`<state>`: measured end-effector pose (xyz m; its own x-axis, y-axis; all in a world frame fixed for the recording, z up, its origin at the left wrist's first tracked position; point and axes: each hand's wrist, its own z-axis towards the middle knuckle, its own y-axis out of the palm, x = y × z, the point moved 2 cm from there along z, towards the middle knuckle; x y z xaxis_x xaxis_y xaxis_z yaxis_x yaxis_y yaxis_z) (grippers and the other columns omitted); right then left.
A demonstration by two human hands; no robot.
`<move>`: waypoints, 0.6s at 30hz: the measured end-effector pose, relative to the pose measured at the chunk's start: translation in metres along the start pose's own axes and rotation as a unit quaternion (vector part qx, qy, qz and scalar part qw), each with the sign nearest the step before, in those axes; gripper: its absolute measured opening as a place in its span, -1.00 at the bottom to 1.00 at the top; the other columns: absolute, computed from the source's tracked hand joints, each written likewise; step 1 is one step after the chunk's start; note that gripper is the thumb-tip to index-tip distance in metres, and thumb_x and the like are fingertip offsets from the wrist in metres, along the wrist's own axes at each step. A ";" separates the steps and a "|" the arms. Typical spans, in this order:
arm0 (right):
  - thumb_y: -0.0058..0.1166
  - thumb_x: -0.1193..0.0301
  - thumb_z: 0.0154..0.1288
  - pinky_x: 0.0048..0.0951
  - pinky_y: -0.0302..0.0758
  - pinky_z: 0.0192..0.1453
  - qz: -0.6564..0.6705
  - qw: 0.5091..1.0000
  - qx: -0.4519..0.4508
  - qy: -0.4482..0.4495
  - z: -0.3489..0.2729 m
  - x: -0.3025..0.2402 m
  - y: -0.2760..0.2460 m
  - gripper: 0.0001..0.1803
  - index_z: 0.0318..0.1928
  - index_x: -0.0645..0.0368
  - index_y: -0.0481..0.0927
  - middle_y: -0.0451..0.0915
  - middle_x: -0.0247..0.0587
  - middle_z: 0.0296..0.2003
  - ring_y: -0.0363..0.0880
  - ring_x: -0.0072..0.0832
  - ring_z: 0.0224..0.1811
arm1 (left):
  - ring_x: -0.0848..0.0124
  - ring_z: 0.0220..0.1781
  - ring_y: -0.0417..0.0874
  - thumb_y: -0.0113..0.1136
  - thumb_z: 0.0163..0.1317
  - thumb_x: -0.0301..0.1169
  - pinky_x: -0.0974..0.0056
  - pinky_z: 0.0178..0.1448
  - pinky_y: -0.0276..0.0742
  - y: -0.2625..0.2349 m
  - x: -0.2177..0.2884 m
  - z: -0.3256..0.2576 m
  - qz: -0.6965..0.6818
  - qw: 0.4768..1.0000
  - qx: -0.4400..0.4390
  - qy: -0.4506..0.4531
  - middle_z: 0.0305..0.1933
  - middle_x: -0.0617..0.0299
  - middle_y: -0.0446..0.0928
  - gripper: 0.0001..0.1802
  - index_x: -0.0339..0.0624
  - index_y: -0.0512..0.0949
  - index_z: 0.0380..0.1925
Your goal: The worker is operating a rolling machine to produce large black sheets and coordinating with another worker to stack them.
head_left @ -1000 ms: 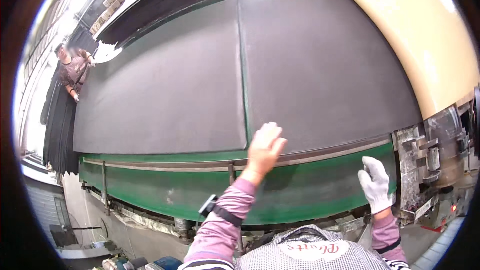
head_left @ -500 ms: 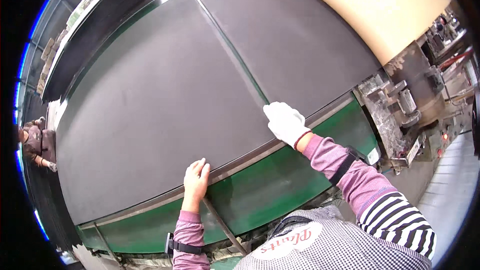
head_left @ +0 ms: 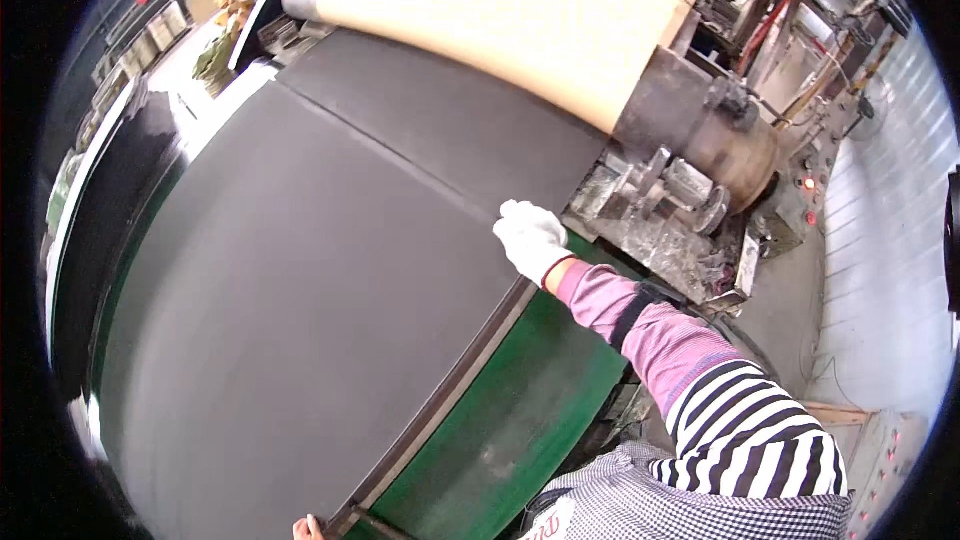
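My right hand [head_left: 530, 236], in a white glove, sits at the near edge of a wide dark grey sheet [head_left: 300, 300], right where a thin seam [head_left: 400, 160] meets that edge. Its fingers are curled onto the sheet's corner. A second dark sheet [head_left: 470, 120] lies beyond the seam. Both rest on a long green table [head_left: 520, 420] with a metal edge strip [head_left: 450, 390]. Only the bare fingertips of my left hand [head_left: 305, 528] show at the bottom edge, touching the strip's near end.
A broad tan sheet [head_left: 520, 20] runs over the far end of the dark sheets. A rusty roller and greasy machine parts [head_left: 700, 155] stand just right of my right hand. Red indicator lights [head_left: 808, 183] glow beyond. Grey floor [head_left: 880, 270] lies to the right.
The view has swung toward the table's right end. My right hand stays at the seam's end, now with fingers curled. My left hand has slipped almost out of the picture at the bottom.
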<state>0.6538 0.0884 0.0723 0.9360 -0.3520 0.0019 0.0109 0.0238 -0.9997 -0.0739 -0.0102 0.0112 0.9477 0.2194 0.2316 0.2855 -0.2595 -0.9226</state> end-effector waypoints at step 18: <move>0.07 0.27 0.29 -0.23 0.45 0.25 0.235 0.950 0.195 -0.067 -0.079 0.032 -0.016 -0.58 0.13 0.12 0.52 0.50 -0.07 0.15 0.48 -0.15 0.18 | -0.37 0.26 0.39 0.14 0.16 0.22 -0.16 0.34 0.35 0.017 0.329 -0.015 0.089 0.965 -0.134 0.208 0.32 -0.51 0.22 -0.34 0.07 0.58 0.14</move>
<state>0.6555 0.0027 0.0859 0.9056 -0.0947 -0.4134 -0.3150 0.5025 -0.8052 0.2450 0.0438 0.0758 0.9442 -0.2330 0.2327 0.0875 -0.5037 -0.8594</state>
